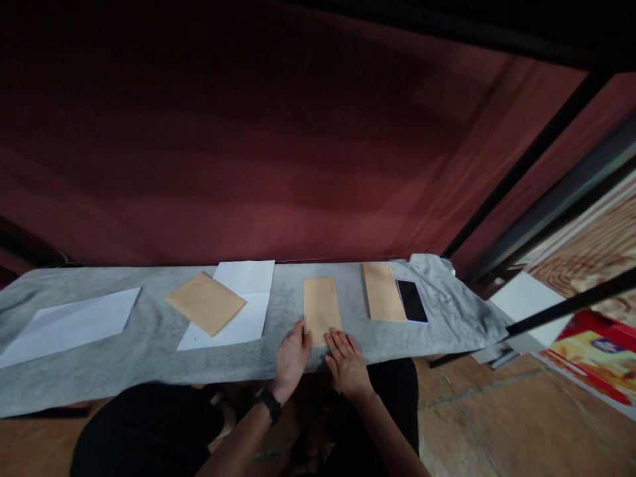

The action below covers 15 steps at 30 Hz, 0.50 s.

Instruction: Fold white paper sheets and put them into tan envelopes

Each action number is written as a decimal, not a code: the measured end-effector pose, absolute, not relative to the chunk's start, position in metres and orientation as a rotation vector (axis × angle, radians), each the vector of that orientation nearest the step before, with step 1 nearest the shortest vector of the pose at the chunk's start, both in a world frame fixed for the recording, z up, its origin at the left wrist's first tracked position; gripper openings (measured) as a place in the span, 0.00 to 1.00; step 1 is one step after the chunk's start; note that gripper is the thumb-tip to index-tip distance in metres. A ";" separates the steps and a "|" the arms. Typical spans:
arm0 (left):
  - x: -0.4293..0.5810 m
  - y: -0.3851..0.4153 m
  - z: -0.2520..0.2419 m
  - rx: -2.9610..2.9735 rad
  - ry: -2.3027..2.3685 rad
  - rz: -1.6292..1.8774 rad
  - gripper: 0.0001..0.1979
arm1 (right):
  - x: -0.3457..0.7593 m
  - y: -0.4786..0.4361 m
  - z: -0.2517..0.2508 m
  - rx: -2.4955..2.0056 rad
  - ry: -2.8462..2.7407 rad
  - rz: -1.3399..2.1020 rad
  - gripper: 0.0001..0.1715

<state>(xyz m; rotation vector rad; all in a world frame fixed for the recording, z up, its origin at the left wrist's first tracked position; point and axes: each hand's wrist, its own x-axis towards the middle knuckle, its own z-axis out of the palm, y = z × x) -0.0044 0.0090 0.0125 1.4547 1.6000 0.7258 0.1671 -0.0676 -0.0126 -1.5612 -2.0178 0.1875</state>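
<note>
A tan paper envelope (322,303) lies upright in front of me on the grey cloth. My left hand (292,354) is at its lower left edge, thumb and bent fingers closed on that side. On the lower right corner rests my right hand (346,361), its fingers stretched out and lying flat. Right of this envelope is a second tan envelope (383,291), with a dark-screened phone (412,301) against its right side. To the left, another tan envelope (206,303) lies askew over a creased white sheet of paper (253,310).
Another white sheet (74,323) lies at the far left of the cloth-covered bench (154,361). A dark red panel (278,218) rises behind it. Black metal bars (527,159) stand at the right, near a red and yellow box (596,354) on the tiled floor.
</note>
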 end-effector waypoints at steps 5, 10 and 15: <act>0.009 0.027 0.014 2.261 1.437 0.706 0.19 | 0.169 -0.066 -0.012 -1.522 -1.956 0.286 0.32; 0.035 0.077 0.002 2.494 1.284 0.465 0.27 | 0.168 -0.064 -0.016 -1.544 -1.959 0.291 0.31; 0.050 0.122 -0.008 2.582 1.245 0.427 0.27 | 0.168 -0.064 -0.023 -1.559 -1.994 0.228 0.32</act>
